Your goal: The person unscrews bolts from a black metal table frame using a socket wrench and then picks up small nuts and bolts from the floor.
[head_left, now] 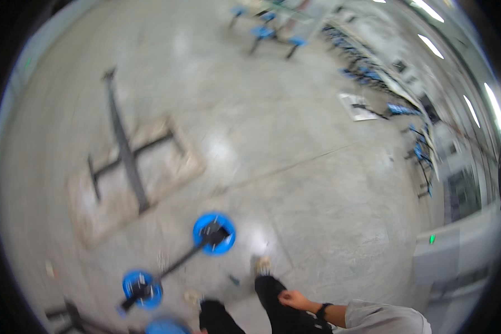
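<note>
While the right hand (pixel 293 299) hangs loosely curled and empty beside the dark trouser leg (pixel 278 312), the nearest blue round stool (pixel 214 234) looks rigid and light, best gripped by its seat rim; left hand unseen.

1. a large industrial hall or workshop floor, seen blurred from above.
2. the floor (pixel 295 167) is bare, polished grey concrete with seams running across it.
3. round blue stools (pixel 214 234) on dark metal frames stand near the lower edge, and more blue seats (pixel 264 32) are fixed to tables far off.
4. long rows of workstations (pixel 367 69) line the right side.
5. strip lights (pixel 431 45) run overhead on the right.
6. a dark cross-shaped metal frame (pixel 125 153) lies flat on a pale board.
</note>
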The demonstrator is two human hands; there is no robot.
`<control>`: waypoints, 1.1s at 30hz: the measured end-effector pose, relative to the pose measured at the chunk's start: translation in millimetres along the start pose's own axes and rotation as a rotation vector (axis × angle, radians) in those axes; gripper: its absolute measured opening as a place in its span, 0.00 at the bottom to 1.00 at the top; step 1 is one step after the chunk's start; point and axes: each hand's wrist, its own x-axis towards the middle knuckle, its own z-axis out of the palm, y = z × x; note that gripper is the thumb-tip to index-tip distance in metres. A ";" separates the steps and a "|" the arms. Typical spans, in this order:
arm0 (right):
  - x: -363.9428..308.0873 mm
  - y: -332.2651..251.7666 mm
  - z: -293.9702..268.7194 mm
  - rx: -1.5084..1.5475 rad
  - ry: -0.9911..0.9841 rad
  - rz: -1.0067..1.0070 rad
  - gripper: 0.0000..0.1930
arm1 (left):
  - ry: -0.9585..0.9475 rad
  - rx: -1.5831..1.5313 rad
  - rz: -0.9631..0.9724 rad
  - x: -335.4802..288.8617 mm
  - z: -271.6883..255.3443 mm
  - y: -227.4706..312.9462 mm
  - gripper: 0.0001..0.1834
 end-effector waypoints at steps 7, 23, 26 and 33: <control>-223.4 159.8 -242.6 0.372 0.426 0.316 0.13 | 0.074 1.143 0.486 -164.8 159.5 243.5 0.16; -325.2 395.6 -596.7 0.760 0.448 0.140 0.17 | 0.043 1.709 0.947 -233.1 837.4 668.3 0.17; -267.6 514.3 -608.4 0.778 0.586 0.266 0.19 | 0.001 1.640 0.982 -199.1 968.6 745.4 0.18; -255.4 637.3 -779.2 0.513 1.025 0.199 0.11 | -0.098 1.913 0.892 -51.4 1244.4 945.6 0.22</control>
